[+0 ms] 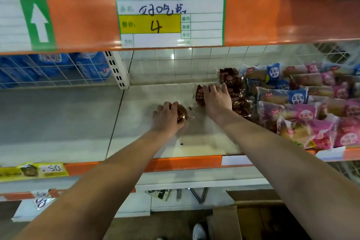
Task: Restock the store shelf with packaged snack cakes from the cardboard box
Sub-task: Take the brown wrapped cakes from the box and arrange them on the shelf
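Both my arms reach onto the grey shelf (pixel 136 122). My left hand (pixel 167 116) curls round a brown snack cake in a clear wrapper (pixel 183 116) lying on the shelf. My right hand (pixel 216 97) holds a dark red snack cake packet (pixel 199 94) against a row of the same brown packets (pixel 236 93). The open cardboard box (pixel 251 218) sits on the floor at the lower right, its contents hidden in shadow.
Blue and pink bread packets (pixel 303 107) fill the shelf's right side. An orange shelf rail with a price card marked 4 (pixel 169 18) hangs above. Blue packs (pixel 58 66) lie behind a wire grid at left. A white shoe (pixel 198 232) is by the box.
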Demonstrator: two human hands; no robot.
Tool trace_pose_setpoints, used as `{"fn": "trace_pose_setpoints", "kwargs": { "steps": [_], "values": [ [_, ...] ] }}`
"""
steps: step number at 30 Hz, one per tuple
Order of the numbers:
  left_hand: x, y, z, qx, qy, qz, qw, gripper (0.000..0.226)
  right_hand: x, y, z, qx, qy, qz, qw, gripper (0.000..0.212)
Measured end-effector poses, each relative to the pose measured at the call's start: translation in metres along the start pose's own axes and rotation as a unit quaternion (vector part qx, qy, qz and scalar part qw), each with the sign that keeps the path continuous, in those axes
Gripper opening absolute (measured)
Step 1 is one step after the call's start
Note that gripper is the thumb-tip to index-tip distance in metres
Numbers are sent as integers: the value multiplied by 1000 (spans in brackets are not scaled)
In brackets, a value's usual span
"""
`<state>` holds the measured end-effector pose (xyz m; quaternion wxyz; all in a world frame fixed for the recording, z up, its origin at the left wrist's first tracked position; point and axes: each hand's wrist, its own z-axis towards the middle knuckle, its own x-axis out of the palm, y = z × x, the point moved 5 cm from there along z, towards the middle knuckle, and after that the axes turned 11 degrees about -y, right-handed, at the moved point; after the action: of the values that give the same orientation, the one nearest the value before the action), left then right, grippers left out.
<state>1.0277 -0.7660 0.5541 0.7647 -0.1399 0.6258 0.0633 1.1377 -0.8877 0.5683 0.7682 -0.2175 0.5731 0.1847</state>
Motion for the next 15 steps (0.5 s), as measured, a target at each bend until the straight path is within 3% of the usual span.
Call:
{"fn": "trace_pose_setpoints", "kwargs": {
  "steps": [15],
  "values": [
    [21,-7,12,56,17,-12,998,67,6,-2,36,25,28,19,999,74]
  ]
}}
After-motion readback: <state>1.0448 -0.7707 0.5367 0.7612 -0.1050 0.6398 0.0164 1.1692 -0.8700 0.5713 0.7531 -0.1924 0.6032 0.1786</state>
